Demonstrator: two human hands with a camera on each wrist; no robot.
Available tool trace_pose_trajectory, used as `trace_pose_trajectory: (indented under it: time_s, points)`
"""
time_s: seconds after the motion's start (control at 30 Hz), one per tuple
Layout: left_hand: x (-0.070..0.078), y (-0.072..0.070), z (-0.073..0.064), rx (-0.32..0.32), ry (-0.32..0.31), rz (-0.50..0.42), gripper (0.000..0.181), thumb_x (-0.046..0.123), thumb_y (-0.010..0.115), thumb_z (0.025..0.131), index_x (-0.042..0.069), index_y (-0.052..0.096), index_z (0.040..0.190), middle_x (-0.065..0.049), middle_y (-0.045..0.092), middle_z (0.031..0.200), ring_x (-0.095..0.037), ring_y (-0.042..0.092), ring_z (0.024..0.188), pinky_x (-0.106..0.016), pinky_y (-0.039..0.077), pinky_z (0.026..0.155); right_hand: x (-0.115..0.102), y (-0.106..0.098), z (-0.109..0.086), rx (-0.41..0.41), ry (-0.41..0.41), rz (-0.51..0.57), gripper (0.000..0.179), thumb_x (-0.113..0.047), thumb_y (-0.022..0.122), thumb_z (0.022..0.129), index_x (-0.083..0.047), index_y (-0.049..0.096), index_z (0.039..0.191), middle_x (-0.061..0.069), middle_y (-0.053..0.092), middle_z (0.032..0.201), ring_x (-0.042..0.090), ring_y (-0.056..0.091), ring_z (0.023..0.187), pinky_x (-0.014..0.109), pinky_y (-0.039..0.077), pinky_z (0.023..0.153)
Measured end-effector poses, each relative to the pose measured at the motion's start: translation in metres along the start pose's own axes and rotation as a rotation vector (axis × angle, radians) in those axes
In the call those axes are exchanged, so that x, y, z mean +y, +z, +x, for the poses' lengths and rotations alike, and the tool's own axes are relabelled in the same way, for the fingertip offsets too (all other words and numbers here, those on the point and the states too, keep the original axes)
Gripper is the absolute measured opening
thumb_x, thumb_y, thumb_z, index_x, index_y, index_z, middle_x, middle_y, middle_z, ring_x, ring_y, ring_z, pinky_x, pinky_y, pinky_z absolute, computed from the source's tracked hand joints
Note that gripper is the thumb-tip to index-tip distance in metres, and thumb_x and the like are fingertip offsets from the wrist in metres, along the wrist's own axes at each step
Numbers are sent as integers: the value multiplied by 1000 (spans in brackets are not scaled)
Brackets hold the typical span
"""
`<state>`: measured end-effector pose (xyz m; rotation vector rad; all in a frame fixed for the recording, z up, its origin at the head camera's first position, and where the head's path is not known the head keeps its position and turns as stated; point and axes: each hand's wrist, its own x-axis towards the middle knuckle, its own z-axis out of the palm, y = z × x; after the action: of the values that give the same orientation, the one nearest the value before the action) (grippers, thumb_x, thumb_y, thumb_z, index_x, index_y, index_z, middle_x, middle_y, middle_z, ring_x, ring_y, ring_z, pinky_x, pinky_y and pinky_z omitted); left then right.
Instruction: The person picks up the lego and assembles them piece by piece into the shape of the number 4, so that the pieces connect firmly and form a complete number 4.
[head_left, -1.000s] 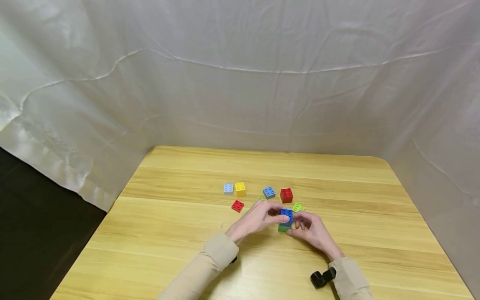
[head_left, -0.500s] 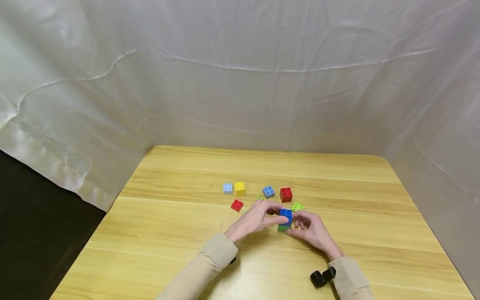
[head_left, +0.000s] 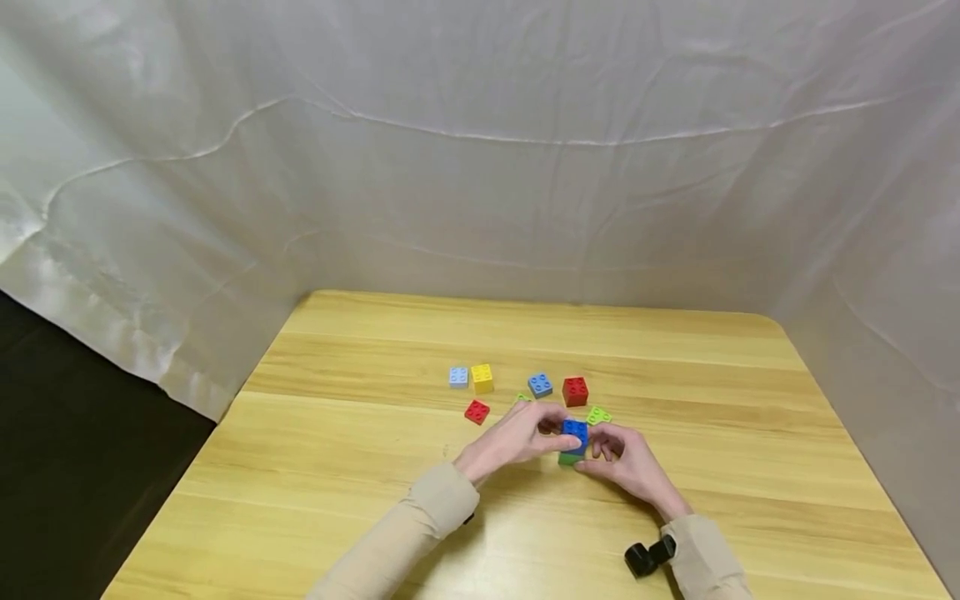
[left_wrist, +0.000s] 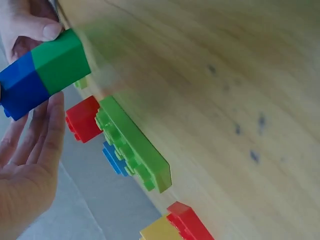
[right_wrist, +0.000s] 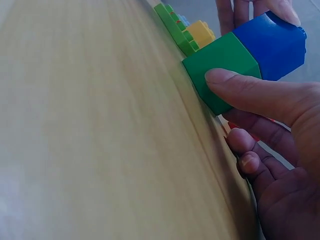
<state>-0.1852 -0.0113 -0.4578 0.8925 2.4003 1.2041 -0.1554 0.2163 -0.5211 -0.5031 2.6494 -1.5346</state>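
A dark blue building block (head_left: 575, 432) sits on top of a green building block (head_left: 571, 458), the two forming a short stack on the table. My left hand (head_left: 519, 435) pinches the blue block from the left, thumb on its near side and fingers behind. From the right, my right hand (head_left: 632, 468) holds the green block low down; in the right wrist view its thumb lies flat on the green face (right_wrist: 227, 52). The left wrist view shows the blue block (left_wrist: 22, 87) lined up end to end with the green one, their faces meeting along one seam.
Behind the hands lie a red block (head_left: 575, 392), a medium blue block (head_left: 540, 385), a yellow block (head_left: 482, 378), a light blue block (head_left: 458, 377) and a flat red block (head_left: 476, 412). A lime piece (head_left: 598, 416) and a long lime block (left_wrist: 134, 145), mostly hidden by my left hand, are nearer.
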Motion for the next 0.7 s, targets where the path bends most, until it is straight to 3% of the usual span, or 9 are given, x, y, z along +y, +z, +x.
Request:
trace_pose_trajectory:
  time_s: [0.2, 0.53, 0.7]
  points:
    - [-2, 1, 0, -13, -10, 16, 27, 35, 65, 98, 13, 68, 114, 1, 74, 102, -2, 61, 79, -13, 52, 70, 1, 1, -1, 4, -10, 11, 31, -15, 88, 77, -11, 69, 100, 5, 63, 80, 3, 46, 65, 19, 39, 57]
    - [-5, 1, -1, 2, -18, -50, 25, 34, 67, 97, 13, 68, 111, 0, 71, 100, -2, 62, 83, -14, 53, 75, -2, 1, 0, 4, -6, 15, 31, -14, 87, 77, -11, 69, 101, 5, 63, 81, 4, 45, 65, 19, 38, 57]
    - [-4, 1, -1, -3, -7, -34, 26, 36, 66, 98, 14, 68, 112, 1, 71, 103, -1, 63, 86, -14, 53, 77, -1, 0, 0, 0, 14, 17, 32, -14, 88, 77, -10, 69, 102, 7, 63, 81, 4, 46, 65, 20, 39, 57]
